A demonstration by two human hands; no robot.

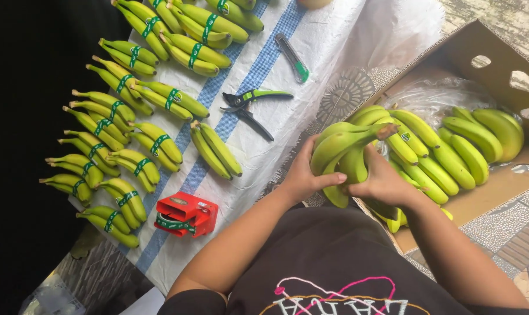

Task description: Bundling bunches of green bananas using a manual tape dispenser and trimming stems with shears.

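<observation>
while both hands' fingers (334,178) wrap it, banana bunch (346,146) sits between.

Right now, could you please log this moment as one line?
left hand: grips banana bunch | right hand: grips same bunch | box: more bananas | cloth: banded pairs, shears

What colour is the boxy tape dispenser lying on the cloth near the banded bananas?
Red, with green tape at its mouth: the tape dispenser shows plainly in the head view.

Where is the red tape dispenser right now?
In the head view, the dispenser sits on the white cloth, lower left, beside the banded banana bunches.
</observation>
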